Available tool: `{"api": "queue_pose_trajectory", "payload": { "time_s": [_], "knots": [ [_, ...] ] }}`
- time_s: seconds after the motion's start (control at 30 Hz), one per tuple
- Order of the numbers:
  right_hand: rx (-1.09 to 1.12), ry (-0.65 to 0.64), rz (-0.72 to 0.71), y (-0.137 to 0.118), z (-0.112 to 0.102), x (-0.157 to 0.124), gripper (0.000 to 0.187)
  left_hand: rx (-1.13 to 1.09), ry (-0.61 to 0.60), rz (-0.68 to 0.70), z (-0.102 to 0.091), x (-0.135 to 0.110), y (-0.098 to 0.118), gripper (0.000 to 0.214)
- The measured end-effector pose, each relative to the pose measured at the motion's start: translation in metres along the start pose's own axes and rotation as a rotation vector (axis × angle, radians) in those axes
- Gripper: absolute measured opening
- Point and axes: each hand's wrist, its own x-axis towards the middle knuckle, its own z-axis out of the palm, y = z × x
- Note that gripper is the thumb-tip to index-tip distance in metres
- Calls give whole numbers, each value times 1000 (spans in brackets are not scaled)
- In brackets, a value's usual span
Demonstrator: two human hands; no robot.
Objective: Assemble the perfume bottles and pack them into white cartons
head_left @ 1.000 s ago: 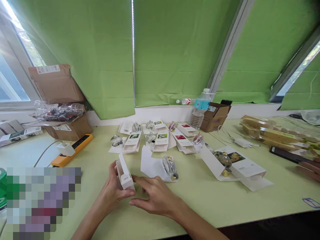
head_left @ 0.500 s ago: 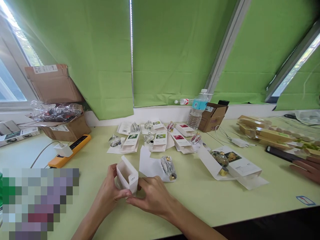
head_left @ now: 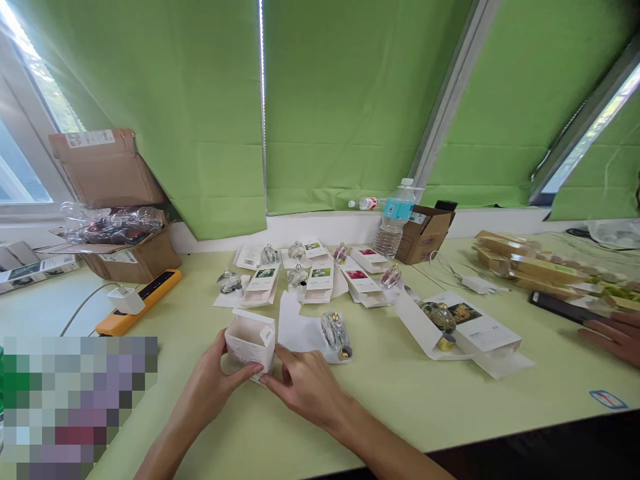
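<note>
Left hand (head_left: 203, 380), right hand (head_left: 305, 387): fingers (head_left: 245, 375) grasping open carton (head_left: 249, 339) on tabletop (head_left: 400, 400). Risk: overtight grip creases card; right hand could knock glass bottle (head_left: 335, 333) nearby.

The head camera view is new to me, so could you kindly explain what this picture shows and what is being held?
There is no machine here. A camera worn on a person's head looks forward and down, so the picture shows their own two bare hands. The left hand and right hand hold a small white carton between them, its open end showing. Just beyond lie a sheet of white card and a glass bottle. The pale green table also carries more bottles and printed cartons. At the right edge, a co-worker's hand lies near a phone.
</note>
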Motion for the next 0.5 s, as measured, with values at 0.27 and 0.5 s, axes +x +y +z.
{"api": "queue_pose_trajectory", "payload": {
  "time_s": [0.27, 0.5],
  "knots": [
    [-56, 29, -31, 2, 2, 0, 27, 54, 37, 5, -6, 3, -1, 39],
    [69, 358, -155, 10, -3, -5, 20, 172, 126, -27, -4, 7, -17, 44]
  ]
}}
